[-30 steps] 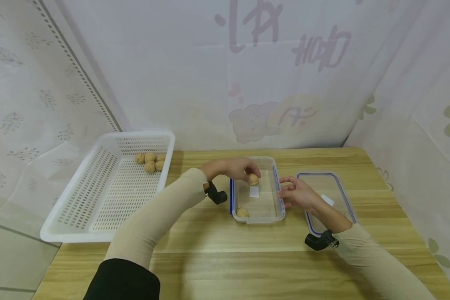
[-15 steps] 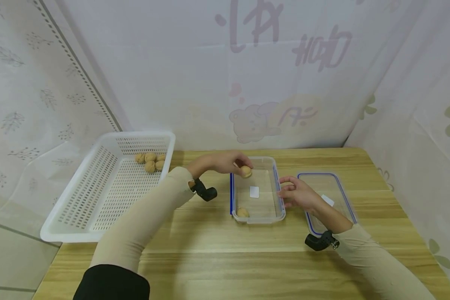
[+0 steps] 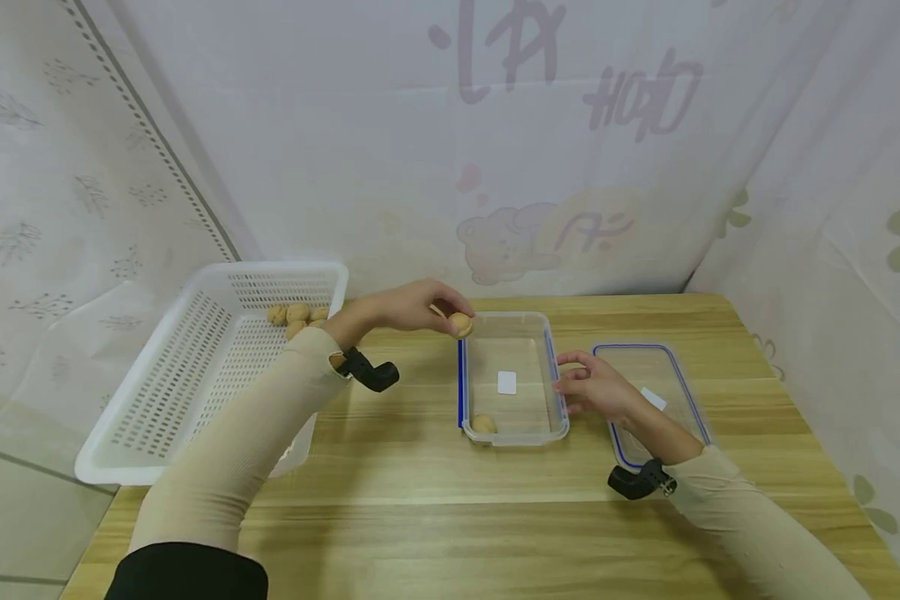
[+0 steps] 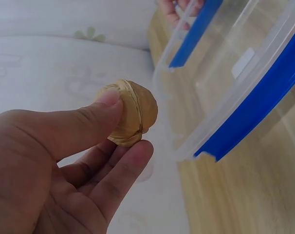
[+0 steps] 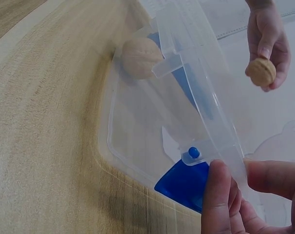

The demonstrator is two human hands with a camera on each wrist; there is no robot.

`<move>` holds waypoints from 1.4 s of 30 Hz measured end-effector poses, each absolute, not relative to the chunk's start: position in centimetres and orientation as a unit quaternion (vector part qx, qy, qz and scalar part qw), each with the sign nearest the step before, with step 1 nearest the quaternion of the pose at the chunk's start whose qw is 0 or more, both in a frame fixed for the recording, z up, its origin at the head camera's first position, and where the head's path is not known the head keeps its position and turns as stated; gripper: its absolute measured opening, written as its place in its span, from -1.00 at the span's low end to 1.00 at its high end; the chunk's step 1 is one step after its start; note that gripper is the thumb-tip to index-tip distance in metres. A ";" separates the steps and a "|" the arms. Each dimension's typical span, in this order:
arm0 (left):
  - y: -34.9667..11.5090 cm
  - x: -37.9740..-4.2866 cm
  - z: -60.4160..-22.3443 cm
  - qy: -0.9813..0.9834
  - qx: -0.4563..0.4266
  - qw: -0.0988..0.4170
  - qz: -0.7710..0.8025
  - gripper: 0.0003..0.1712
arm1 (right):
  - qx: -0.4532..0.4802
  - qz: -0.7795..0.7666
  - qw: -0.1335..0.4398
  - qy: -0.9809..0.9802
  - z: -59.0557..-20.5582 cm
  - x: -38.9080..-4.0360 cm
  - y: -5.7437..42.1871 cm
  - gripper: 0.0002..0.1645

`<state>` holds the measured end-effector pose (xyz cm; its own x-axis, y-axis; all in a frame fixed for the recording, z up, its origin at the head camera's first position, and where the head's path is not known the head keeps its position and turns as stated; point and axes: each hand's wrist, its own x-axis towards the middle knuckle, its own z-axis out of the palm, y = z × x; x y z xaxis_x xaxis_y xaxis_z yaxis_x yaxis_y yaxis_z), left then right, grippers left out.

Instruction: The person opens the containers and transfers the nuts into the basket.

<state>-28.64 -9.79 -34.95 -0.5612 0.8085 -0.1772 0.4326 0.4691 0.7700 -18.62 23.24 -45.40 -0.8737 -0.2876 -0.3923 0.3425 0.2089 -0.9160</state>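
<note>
A walnut [image 3: 461, 324] is pinched between the thumb and fingertips of my left hand [image 3: 412, 307], held up by the back left corner of a clear plastic food container [image 3: 521, 438]. In the left wrist view the seam of this walnut [image 4: 135, 109] shows, with the container's blue side latch just beyond. Inside the container, a second walnut [image 3: 483, 423] lies in the front left corner. My right hand [image 3: 596, 387] grips the container's right wall; the right wrist view has the thumb and fingers [image 5: 218, 195] on either side of the rim, beside a blue latch [image 5: 184, 185].
A white slotted basket [image 3: 123, 471] stands at the left with several walnuts [image 3: 297, 312] at its back right, partly behind my left forearm. Right of the container lies its clear lid [image 3: 630, 358] with a blue seal, partly under my right wrist. A printed cloth [image 3: 390, 167] hangs behind the table.
My left hand has moved left and back with the walnut, from inside the container to beside its back left corner. The right hand stays on the container wall.
</note>
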 end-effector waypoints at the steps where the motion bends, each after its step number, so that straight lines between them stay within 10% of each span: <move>1: -10.2 -28.6 -34.7 0.813 0.376 0.271 0.351 -0.60 | 0.018 -0.628 0.251 0.736 -45.4 -18.6 23.3 -0.35; 42: -26.8 -26.1 -33.6 0.878 0.225 0.153 0.394 -0.54 | 0.018 -0.625 0.249 0.740 -46.1 -19.0 23.0 -0.34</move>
<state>-26.09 -26.81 -33.59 -0.8518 0.5159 -0.0909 0.2749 0.5880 0.7607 -19.02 23.04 -46.08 -0.8757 -0.2832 -0.3910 0.3378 0.2192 -0.9153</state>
